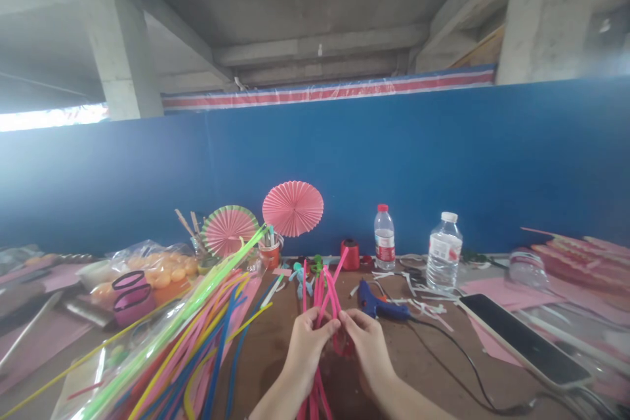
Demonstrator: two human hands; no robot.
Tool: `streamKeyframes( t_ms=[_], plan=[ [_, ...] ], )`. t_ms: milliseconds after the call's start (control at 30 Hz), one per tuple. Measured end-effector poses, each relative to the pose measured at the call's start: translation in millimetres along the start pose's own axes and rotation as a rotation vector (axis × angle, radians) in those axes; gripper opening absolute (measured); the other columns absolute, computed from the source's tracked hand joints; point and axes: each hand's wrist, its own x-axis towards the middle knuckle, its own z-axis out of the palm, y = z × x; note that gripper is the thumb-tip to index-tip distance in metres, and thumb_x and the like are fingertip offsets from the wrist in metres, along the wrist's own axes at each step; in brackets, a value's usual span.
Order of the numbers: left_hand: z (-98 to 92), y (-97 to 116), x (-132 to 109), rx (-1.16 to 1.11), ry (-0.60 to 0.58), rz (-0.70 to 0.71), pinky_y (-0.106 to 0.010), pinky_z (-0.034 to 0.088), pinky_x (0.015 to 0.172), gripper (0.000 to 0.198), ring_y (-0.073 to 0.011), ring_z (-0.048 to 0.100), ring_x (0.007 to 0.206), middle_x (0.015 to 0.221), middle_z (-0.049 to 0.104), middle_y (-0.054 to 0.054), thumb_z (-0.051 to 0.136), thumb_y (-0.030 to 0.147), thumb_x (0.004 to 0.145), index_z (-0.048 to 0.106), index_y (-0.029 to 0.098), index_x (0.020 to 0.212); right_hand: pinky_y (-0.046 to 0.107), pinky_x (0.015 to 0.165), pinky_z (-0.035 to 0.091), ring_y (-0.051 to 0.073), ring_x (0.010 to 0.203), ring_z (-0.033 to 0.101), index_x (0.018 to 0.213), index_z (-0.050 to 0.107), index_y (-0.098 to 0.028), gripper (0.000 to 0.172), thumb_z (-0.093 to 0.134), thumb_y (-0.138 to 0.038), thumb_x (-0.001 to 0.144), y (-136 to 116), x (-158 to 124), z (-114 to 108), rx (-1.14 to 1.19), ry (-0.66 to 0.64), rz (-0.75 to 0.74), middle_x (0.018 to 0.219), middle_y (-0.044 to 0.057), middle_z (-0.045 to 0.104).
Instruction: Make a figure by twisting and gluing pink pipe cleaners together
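Note:
Both hands meet over the brown table, low in the middle of the head view. My left hand pinches a bundle of bright pink pipe cleaners, with thumb and fingers pressed together. Close on its right, my right hand has its fingertips closed on the same strands. Some strands fan upward above the fingers; others hang down between the wrists. Just where the strands cross is partly hidden by the fingers. A blue glue gun lies right of my hands, its cord trailing toward the front.
On the left lies a pile of coloured pipe cleaners. Two bottles, one red-capped and one white-capped, stand at the back. A phone lies at right. Pink paper fans rest near the blue partition.

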Motion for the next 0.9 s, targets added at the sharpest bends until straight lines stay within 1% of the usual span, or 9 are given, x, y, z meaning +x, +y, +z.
streamKeyframes(
  t_ms=[167,300,333,400,467,500,633,767,900],
  plan=[
    [0.4,5.5,0.1,-0.073,0.025,0.021,-0.019,0.035,0.044,0.028,-0.0087,0.047,0.044,0.049,0.053,0.004,0.079,0.030,0.053,0.056,0.014,0.056,0.019,0.034,0.029,0.008,0.035,0.043,0.061,0.065,-0.012,0.032,0.072,-0.043,0.062,3.9,0.1,1.7,0.006,-0.047,0.070,0.041,-0.002,0.052],
    [0.4,10.2,0.5,-0.151,0.053,0.021,-0.015,0.033,0.044,0.035,-0.0051,0.041,0.043,0.047,0.045,0.008,0.083,0.021,0.044,0.049,0.015,0.051,0.018,0.032,0.022,0.007,0.033,0.039,0.062,0.062,-0.013,0.035,0.070,-0.047,0.063,2.6,-1.5,4.7,0.024,-0.091,0.113,0.040,-0.004,0.045],
    [0.2,11.3,0.3,-0.176,0.050,0.012,-0.015,0.031,0.041,0.036,-0.0042,0.038,0.042,0.046,0.043,0.008,0.083,0.021,0.046,0.048,0.015,0.052,0.017,0.032,0.021,0.006,0.033,0.036,0.061,0.060,-0.013,0.035,0.070,-0.047,0.063,1.9,-1.7,5.2,0.032,-0.092,0.110,0.040,-0.006,0.041],
    [-1.0,13.4,0.0,-0.235,0.045,-0.013,-0.014,0.023,0.036,0.034,-0.0027,0.030,0.037,0.045,0.038,0.010,0.079,0.030,0.055,0.047,0.016,0.057,0.016,0.034,0.020,0.004,0.035,0.029,0.057,0.056,-0.014,0.036,0.071,-0.047,0.061,1.0,-1.3,5.6,0.045,-0.080,0.091,0.041,-0.009,0.035],
    [-3.8,15.7,0.6,-0.302,0.065,-0.018,-0.013,0.016,0.034,0.030,-0.0018,0.023,0.036,0.046,0.032,0.011,0.071,0.038,0.066,0.048,0.017,0.064,0.017,0.035,0.019,0.003,0.037,0.025,0.056,0.052,-0.015,0.037,0.071,-0.047,0.061,0.8,-0.3,5.1,0.042,-0.060,0.066,0.044,-0.009,0.035],
    [-5.6,17.0,1.3,-0.333,0.089,-0.006,-0.013,0.015,0.034,0.029,-0.0016,0.021,0.036,0.047,0.030,0.011,0.068,0.039,0.069,0.049,0.017,0.068,0.017,0.036,0.019,0.004,0.038,0.025,0.056,0.052,-0.016,0.037,0.070,-0.047,0.061,0.9,0.4,4.6,0.033,-0.049,0.055,0.046,-0.009,0.036],
    [-12.0,20.7,5.0,-0.401,0.164,0.048,-0.011,0.018,0.036,0.028,-0.0006,0.022,0.039,0.051,0.032,0.011,0.072,0.033,0.067,0.054,0.016,0.081,0.017,0.038,0.022,0.006,0.043,0.029,0.057,0.054,-0.016,0.033,0.068,-0.045,0.064,1.7,1.9,2.3,-0.036,-0.014,0.023,0.050,-0.007,0.037],
    [-12.2,20.8,5.6,-0.411,0.170,0.051,-0.012,0.018,0.035,0.030,0.0000,0.022,0.038,0.049,0.032,0.011,0.074,0.029,0.065,0.059,0.013,0.085,0.018,0.039,0.022,0.007,0.044,0.029,0.062,0.056,-0.015,0.032,0.062,-0.046,0.070,2.3,1.5,0.6,-0.117,0.018,-0.005,0.050,-0.007,0.036],
    [-10.6,21.9,4.5,-0.408,0.204,0.064,-0.011,0.019,0.035,0.032,0.0005,0.023,0.037,0.049,0.036,0.011,0.075,0.028,0.063,0.061,0.013,0.087,0.019,0.043,0.025,0.009,0.048,0.034,0.065,0.060,-0.015,0.031,0.060,-0.045,0.072,2.9,3.2,-2.1,-0.198,0.033,-0.057,0.051,-0.006,0.040]
  ],
)
